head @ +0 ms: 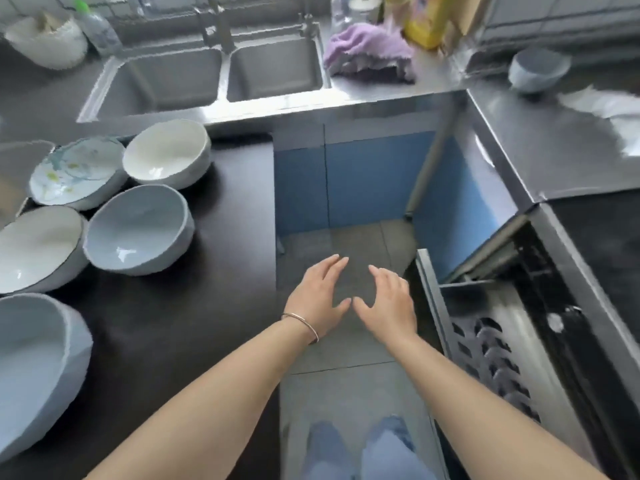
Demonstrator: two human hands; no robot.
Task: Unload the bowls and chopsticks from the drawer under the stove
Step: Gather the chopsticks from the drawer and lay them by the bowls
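Several bowls stand on the dark counter (207, 306) at the left: a white bowl (168, 152), a blue bowl (138, 230), a patterned dish (74, 173), a pale bowl (38, 247) and a big blue bowl (38, 368) at the near edge. Another blue bowl (538, 69) sits on the steel counter at the far right. The drawer (502, 358) under the stove stands pulled out at the right, showing a perforated metal rack. My left hand (317, 296) and my right hand (386, 301) hover side by side over the floor, fingers spread, holding nothing. No chopsticks are visible.
A double steel sink (214, 77) lies at the back. A purple cloth (369, 51) and a yellow package (427, 22) rest beside it. The black stove top (606, 244) is at the right. A white container (46, 41) stands at the far left.
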